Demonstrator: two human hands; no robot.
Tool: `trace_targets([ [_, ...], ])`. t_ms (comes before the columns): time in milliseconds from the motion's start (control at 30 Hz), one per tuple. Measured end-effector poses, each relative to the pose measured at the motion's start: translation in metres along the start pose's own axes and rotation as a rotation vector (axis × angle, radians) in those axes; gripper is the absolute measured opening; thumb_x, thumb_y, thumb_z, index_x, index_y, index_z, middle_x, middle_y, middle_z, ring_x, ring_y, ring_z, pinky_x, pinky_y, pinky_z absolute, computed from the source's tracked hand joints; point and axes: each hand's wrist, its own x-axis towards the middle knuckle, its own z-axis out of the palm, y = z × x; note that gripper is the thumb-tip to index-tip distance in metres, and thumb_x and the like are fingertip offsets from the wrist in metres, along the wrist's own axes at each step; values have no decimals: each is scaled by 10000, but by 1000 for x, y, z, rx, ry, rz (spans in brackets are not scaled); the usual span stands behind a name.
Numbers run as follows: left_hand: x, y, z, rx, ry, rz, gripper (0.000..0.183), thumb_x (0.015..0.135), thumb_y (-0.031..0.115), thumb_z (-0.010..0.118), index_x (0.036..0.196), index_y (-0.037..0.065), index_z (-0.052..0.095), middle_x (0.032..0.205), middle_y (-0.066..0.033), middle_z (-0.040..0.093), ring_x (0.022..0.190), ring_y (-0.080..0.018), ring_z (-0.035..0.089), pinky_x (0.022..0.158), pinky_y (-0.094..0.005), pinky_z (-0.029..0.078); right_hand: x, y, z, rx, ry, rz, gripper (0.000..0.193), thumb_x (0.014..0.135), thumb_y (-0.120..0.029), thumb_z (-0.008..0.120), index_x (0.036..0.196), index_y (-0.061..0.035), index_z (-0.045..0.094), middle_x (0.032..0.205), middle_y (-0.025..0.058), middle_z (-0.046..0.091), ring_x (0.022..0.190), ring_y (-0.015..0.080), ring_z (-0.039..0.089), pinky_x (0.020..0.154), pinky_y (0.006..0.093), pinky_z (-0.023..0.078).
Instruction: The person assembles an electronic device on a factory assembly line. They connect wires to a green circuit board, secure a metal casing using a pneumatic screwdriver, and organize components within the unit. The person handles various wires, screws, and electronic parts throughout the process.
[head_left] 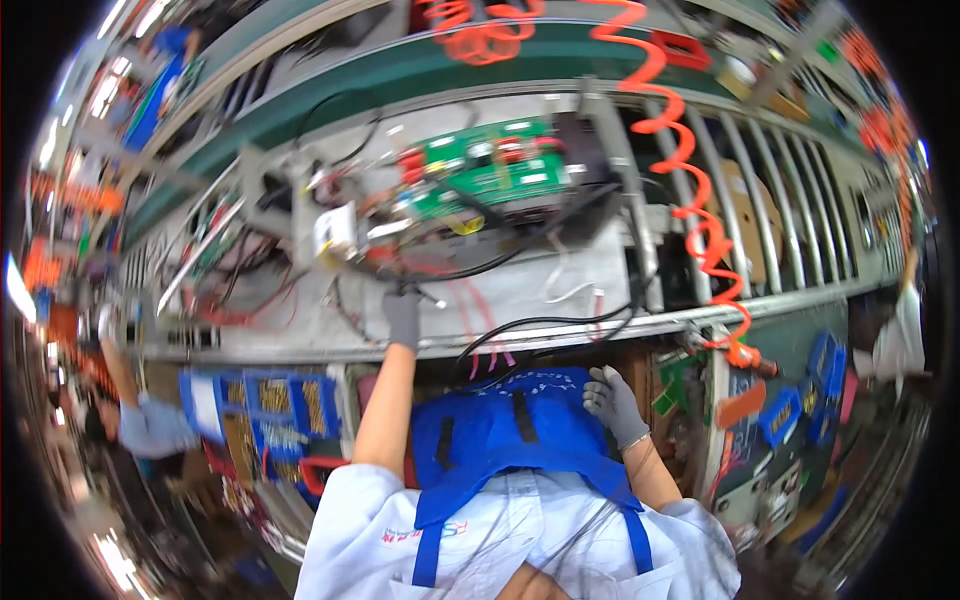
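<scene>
Green circuit board [500, 178] sits left of an orange coiled hose [688, 150], left hand [402, 318] farther left, grip unclear, right hand [615, 405] closer to the hose, loosely spread; slack black cable [540, 321] could snag, jerking the board.

Open room is left on the white board [530, 291] in front of the green circuit board [490, 178], though it is crossed by red wires [468, 305] and a pale lead [570, 292]. Above the left hand [403, 316], the way forward is barred by a thick black cable [470, 271]; at its left, passage is narrowed by loose wiring [240, 285]. Ahead of the right hand [614, 408], the front edge is blocked by looped black cables [545, 320]. Farther right, the rollers [792, 200] are partly screened by a coiled orange hose [690, 165].
</scene>
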Motion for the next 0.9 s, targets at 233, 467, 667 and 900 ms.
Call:
trace_targets([
  [233,-103,12,-80,-398,-231,-61,350,962,160,621,1268,-10,603,1063,-75,666,921,-138,631,762,-273,550,-24,11,213,-710,-263,-453,541,958,-439,596,1275,-1,567,997,105,643,782,145,629,669,298,543],
  [467,-177,-29,-166,-392,-302,-152,285,967,142,623,1215,4,651,1061,-68,696,916,-119,653,743,-255,543,50,43,335,-202,-415,-351,419,926,-481,637,1070,-90,599,941,93,638,779,192,602,667,316,500],
  [667,-207,-45,-274,38,3,160,279,902,168,659,1151,42,671,1072,-144,695,916,-272,686,828,-362,543,84,69,324,-229,-452,-199,474,926,-543,607,1126,-114,614,1026,83,604,763,173,527,635,325,439],
  [900,-280,-58,-370,37,487,-241,273,861,158,681,1123,85,673,1074,-142,681,979,-318,670,854,-390,544,19,150,295,-456,-419,173,577,965,-491,588,1303,-24,554,932,114,670,705,177,609,577,282,525],
])
